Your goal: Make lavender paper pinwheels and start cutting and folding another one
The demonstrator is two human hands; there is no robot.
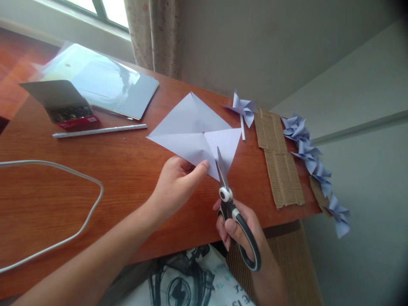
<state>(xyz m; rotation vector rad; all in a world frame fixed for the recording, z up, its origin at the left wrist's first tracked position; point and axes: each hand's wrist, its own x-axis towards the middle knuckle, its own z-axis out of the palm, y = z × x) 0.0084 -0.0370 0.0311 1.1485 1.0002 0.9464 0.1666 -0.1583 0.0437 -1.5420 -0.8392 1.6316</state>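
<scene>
Item 1. A pale lilac square sheet of paper (194, 127), creased along its diagonals, is seen at the centre of the frame, lying on the reddish-brown wooden table (134, 170) with its near corner lifted off the surface.

Item 2. The left hand (174, 182), entering from the lower left, is closed in a pinch on the near edge of the sheet, the thumb lying on top of the paper.

Item 3. The right hand (242, 231), at lower centre, is wrapped through the loops of a pair of black-and-white-handled steel scissors (231, 208). The blades are slightly parted and set into the sheet's near corner, just right of the left thumb.

Item 4. A finished pale lilac paper pinwheel on a white stick (244, 110) is laid to the upper right of the sheet, near it but apart.

Item 5. Two strips of brown corrugated cardboard (279, 161) are placed right of centre, one below the other, reaching the table's near edge.

Item 6. A row of further lilac paper pinwheels (314, 163) is ranged along the right edge of the table, overhanging it at the lower end.

Item 7. A white rolled paper stick (98, 131) is laid left of the sheet.

Item 8. A red open box with a grey lid (68, 112), its contents dark and indistinct, stands at the upper left.

Item 9. A stack of sheets in clear glossy wrap (105, 80) is placed behind the box.

Item 10. A white cable (79, 178) is looped across the left of the table.
</scene>
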